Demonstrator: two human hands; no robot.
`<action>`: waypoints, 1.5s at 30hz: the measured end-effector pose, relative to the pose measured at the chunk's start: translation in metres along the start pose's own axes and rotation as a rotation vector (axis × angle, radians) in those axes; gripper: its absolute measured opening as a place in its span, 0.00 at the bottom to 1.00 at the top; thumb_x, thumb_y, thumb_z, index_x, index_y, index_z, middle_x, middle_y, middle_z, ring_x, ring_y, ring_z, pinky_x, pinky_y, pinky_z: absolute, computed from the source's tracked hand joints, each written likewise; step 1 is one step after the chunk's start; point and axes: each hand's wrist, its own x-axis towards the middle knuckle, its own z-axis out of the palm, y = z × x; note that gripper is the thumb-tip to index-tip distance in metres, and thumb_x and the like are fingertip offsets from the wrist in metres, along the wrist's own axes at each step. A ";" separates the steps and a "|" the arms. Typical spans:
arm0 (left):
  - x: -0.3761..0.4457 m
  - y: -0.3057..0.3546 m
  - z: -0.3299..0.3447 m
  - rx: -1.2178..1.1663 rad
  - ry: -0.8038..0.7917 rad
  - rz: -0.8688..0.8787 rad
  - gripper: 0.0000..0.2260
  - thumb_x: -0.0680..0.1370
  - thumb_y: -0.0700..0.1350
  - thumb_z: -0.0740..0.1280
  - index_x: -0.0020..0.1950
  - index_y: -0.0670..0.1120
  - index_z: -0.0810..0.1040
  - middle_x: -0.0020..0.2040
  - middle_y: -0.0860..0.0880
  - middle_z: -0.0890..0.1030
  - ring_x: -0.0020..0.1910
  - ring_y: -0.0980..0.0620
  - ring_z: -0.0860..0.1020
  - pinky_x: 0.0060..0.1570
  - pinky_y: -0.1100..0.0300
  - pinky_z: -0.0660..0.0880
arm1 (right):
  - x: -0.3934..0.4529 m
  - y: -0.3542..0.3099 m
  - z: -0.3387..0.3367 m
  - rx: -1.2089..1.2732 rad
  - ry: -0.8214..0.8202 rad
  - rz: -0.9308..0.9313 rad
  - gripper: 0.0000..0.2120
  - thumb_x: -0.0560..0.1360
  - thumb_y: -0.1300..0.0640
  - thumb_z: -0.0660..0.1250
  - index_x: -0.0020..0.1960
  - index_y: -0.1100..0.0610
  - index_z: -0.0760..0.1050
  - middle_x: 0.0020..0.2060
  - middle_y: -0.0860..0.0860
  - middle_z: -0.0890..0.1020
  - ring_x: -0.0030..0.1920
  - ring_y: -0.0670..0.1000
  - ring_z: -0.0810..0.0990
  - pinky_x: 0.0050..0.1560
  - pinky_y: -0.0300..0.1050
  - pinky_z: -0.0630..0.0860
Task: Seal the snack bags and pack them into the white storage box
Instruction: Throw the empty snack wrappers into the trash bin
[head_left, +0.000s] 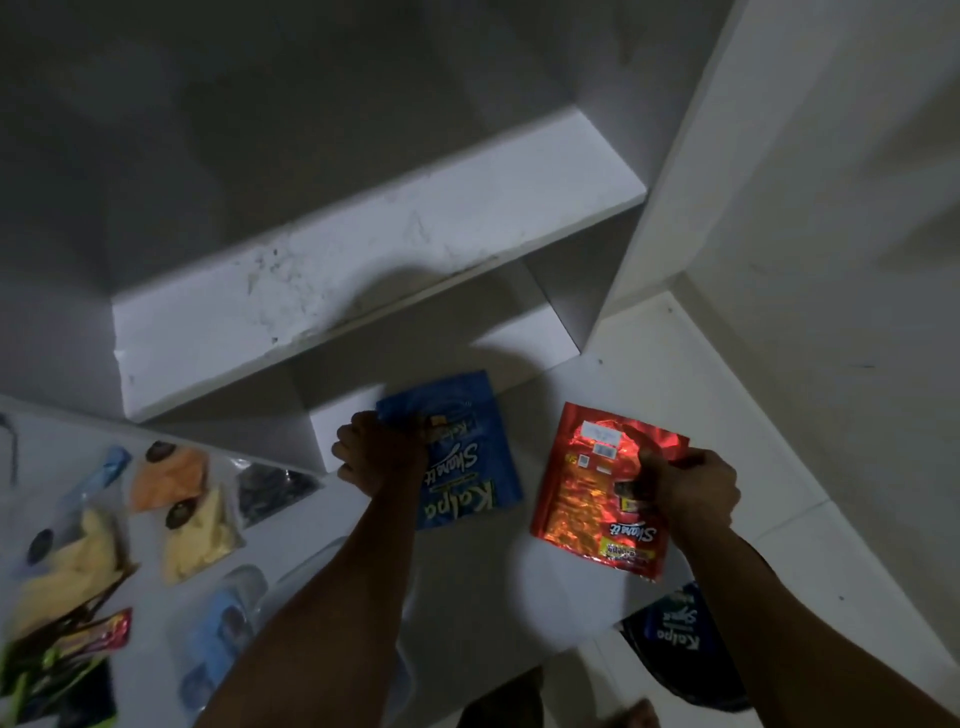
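Currently two bags in hand at once. Left hand (382, 451) curled round the top-left corner of the blue snack bag (467, 467), grip closed on its upper edge; bag lying flat on the white table (467, 597), long axis running away from the body, print upside down to the viewer. Right hand (693, 486) pinching the right edge of the red snack bag (587, 493), thumb over the front face, fingers behind; bag also flat or barely lifted (hard to tell in this dim light), long axis likewise pointing away, top edge crumpled near the grip. Bags side by side, near each other but apart, blue on the left, red on the right, each directly under its own hand.

White storage box: cannot pick out with certainty; white shelf (363, 270) and a lower white recess beyond the bags, straight ahead of both hands. Likely step: gathering or closing the bag tops before packing. Sealed or not, unreadable. Left hand slightly nearer the recess.

Elsewhere: clear pouches of yellow and orange snacks (176, 514) on the left of the table, another dark blue bag (675, 639) low right, off the table edge.
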 end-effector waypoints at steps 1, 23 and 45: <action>0.001 0.000 -0.001 -0.029 0.000 -0.021 0.26 0.73 0.56 0.72 0.63 0.42 0.72 0.62 0.41 0.73 0.63 0.39 0.69 0.60 0.44 0.67 | -0.002 -0.001 -0.002 0.001 0.020 -0.008 0.21 0.67 0.45 0.78 0.53 0.55 0.79 0.48 0.57 0.84 0.49 0.61 0.83 0.54 0.61 0.79; -0.246 -0.024 -0.069 -0.697 0.043 0.317 0.09 0.74 0.49 0.73 0.48 0.43 0.84 0.44 0.43 0.85 0.44 0.44 0.82 0.50 0.51 0.79 | -0.090 0.100 -0.217 0.303 0.159 -0.368 0.14 0.77 0.46 0.68 0.49 0.57 0.82 0.43 0.54 0.85 0.44 0.56 0.83 0.43 0.44 0.74; -0.453 -0.080 0.180 -0.328 -0.264 0.541 0.09 0.76 0.48 0.71 0.42 0.43 0.82 0.38 0.44 0.82 0.39 0.42 0.80 0.41 0.50 0.78 | 0.009 0.326 -0.244 0.054 0.167 -0.044 0.12 0.79 0.49 0.63 0.50 0.57 0.80 0.38 0.50 0.80 0.41 0.54 0.81 0.41 0.47 0.78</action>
